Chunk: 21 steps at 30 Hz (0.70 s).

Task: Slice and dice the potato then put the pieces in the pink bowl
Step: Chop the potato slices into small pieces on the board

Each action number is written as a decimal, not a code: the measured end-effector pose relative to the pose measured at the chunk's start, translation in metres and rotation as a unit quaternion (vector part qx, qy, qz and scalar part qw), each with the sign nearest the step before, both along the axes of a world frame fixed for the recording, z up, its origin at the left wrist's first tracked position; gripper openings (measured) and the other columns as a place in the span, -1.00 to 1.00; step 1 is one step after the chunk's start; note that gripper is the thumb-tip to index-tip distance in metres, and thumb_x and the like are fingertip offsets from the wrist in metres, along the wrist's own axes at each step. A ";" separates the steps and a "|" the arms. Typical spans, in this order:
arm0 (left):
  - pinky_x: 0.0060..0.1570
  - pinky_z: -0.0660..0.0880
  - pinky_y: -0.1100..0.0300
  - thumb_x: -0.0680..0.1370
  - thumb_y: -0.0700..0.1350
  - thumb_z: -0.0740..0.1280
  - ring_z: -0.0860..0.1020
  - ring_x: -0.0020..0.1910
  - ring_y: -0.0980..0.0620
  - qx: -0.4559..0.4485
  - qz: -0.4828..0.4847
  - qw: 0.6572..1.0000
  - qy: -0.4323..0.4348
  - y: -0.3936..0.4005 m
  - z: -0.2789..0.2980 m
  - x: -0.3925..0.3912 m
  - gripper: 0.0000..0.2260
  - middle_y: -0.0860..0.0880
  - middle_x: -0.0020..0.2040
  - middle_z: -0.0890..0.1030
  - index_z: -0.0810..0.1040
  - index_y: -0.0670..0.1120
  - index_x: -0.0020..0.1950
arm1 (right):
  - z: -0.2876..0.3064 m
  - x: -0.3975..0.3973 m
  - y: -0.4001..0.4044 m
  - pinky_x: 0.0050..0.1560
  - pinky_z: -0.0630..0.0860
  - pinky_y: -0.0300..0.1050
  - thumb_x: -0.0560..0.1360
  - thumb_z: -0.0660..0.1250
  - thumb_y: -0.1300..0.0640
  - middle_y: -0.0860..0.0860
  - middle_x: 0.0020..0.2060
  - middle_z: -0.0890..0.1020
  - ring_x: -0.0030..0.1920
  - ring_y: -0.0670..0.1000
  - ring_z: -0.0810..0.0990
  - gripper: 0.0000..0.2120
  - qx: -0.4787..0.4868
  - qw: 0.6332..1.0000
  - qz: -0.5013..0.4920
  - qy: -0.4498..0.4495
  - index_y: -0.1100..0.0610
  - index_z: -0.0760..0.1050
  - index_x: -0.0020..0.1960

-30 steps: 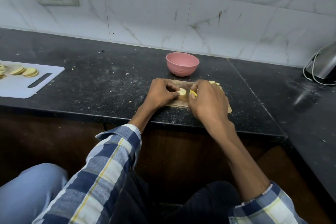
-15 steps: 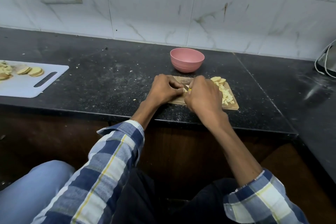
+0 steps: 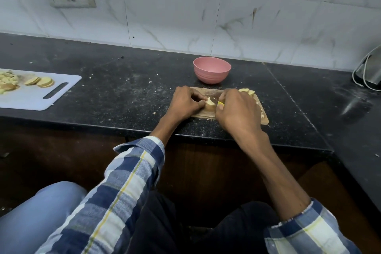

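Potato chunk (image 3: pixel 209 105) pinned by left hand (image 3: pixel 185 103) on wooden board (image 3: pixel 203 115), at six o'clock from pink bowl (image 3: pixel 212 69). Right hand (image 3: pixel 237 112) gripping yellow-handled knife (image 3: pixel 220 103), mid-dicing. Next: another cut, clear of fingertips.

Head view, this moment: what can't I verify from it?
- Knife blade: mostly hidden behind the right hand; only a yellow handle bit shows.
- Pink bowl: inside hidden by its near wall.
- Diced pieces: largely covered by the right hand.
- White board: cut off by the left edge.
- Left hand holds a potato piece; its size is unclear.
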<state>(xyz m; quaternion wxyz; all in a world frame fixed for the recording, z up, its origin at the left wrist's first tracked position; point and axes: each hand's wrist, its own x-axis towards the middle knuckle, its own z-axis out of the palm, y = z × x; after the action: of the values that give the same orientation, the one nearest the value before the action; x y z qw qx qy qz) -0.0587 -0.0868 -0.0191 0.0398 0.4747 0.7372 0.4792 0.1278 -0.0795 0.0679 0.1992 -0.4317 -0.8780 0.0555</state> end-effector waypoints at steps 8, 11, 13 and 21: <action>-0.01 0.64 0.11 0.41 -0.19 0.49 0.67 -0.23 0.25 0.000 -0.006 1.000 0.025 -0.002 0.000 0.002 -0.89 0.11 -0.20 0.75 0.79 -0.02 -0.16 | -0.022 -0.022 0.002 -0.06 0.40 0.01 0.58 0.36 0.15 0.14 0.12 0.64 0.11 0.23 0.61 -0.76 0.001 1.000 0.008 0.022 0.14 0.56 0.24; -0.06 0.64 0.08 0.40 -0.19 0.45 0.66 -0.22 0.22 -0.002 -0.015 0.999 0.037 -0.002 0.000 0.004 -0.87 0.13 -0.21 0.73 0.78 0.01 -0.18 | -0.023 -0.024 0.002 -0.08 0.37 -0.02 0.58 0.37 0.16 0.15 0.10 0.64 0.10 0.23 0.62 -0.77 -0.002 1.000 0.006 0.018 0.15 0.56 0.22; -0.08 0.63 0.06 0.38 -0.13 0.41 0.65 -0.21 0.20 -0.011 -0.016 0.998 0.056 -0.001 -0.001 0.004 -0.87 0.14 -0.20 0.71 0.76 0.02 -0.19 | -0.020 -0.025 0.003 -0.10 0.39 -0.01 0.57 0.39 0.15 0.14 0.07 0.65 0.08 0.23 0.63 -0.82 -0.010 1.000 0.006 0.017 0.15 0.58 0.16; -0.05 0.62 0.01 0.34 0.02 0.29 0.63 -0.11 0.12 -0.052 -0.017 0.993 0.104 0.003 0.000 0.000 -0.78 0.19 -0.13 0.69 0.72 0.03 -0.22 | 0.002 -0.013 -0.009 -0.06 0.41 0.00 0.50 0.44 0.20 0.13 0.07 0.62 0.10 0.22 0.60 -0.79 -0.048 0.999 0.000 -0.020 0.15 0.56 0.13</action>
<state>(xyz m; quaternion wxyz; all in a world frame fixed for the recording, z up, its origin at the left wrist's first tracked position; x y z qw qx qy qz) -0.0591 -0.0836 -0.0196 -0.0045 0.5314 0.7531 0.3877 0.1149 -0.0888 0.0700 0.1606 -0.4417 -0.8782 0.0889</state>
